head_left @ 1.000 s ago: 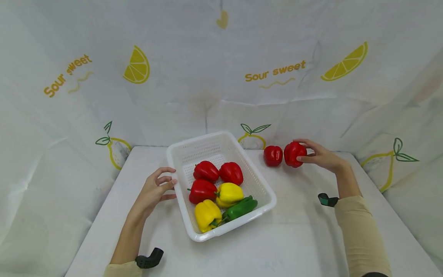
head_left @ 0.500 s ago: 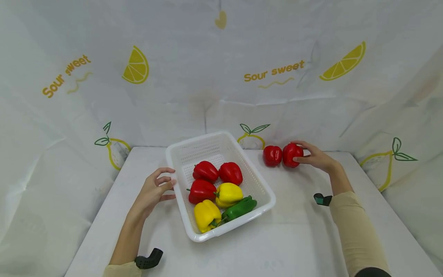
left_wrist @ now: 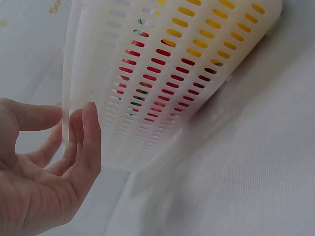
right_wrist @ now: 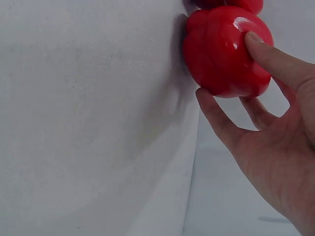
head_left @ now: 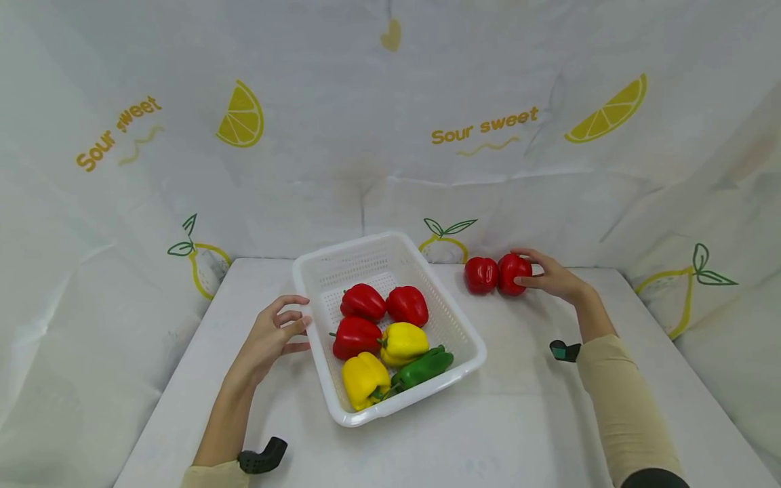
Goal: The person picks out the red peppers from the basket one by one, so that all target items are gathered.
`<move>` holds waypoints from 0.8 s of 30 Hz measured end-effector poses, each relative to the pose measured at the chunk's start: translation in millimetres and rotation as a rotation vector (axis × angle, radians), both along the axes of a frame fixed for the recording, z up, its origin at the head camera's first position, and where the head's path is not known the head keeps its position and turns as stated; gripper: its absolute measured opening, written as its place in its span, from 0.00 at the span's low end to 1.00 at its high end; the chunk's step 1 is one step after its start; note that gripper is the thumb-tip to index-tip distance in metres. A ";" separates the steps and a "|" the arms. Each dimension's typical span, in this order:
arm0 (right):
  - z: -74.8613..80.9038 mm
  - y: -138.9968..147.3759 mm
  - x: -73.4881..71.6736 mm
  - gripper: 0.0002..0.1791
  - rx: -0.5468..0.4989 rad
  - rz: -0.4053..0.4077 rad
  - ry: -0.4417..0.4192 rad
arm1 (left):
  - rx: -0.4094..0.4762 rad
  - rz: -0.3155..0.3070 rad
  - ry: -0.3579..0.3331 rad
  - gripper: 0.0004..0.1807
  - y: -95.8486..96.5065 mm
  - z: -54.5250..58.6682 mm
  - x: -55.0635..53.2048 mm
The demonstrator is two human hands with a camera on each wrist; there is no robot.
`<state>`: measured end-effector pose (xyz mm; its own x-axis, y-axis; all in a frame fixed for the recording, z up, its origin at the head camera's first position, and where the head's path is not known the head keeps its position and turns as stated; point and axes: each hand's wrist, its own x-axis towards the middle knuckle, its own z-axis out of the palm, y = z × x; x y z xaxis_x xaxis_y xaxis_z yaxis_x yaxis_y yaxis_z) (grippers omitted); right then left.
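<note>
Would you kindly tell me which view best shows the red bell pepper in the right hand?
The right wrist view, where the red bell pepper appears large, the right hand gripping it. The head view shows it smaller, partly hidden by the hand; the left wrist view does not show it.

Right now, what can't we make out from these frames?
- Held red pepper: head view, right side partly covered by the right hand.
- Other red pepper: right wrist view, cut by the top edge, partly behind the held one.
- Basketed peppers: left wrist view, shapes hidden by the slotted basket wall.
- Left sleeve: head view, cut by the bottom edge.
</note>
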<state>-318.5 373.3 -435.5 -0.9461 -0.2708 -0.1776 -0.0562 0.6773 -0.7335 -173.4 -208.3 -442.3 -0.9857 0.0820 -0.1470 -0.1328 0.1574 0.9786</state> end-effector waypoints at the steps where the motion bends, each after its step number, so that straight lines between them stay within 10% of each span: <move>1: -0.8 0.0 -0.1 0.45 0.002 -0.001 -0.001 | -0.001 0.000 0.000 0.28 0.2 -0.1 -0.1; 24: -7.8 1.4 6.3 0.44 -0.014 -0.006 0.026 | 0.005 -0.004 0.008 0.29 -0.6 -0.9 -0.1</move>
<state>-312.1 374.6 -443.3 -0.9521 -0.2670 -0.1491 -0.0711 0.6675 -0.7412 -173.5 -208.9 -443.2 -0.9865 0.0865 -0.1391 -0.1248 0.1532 0.9803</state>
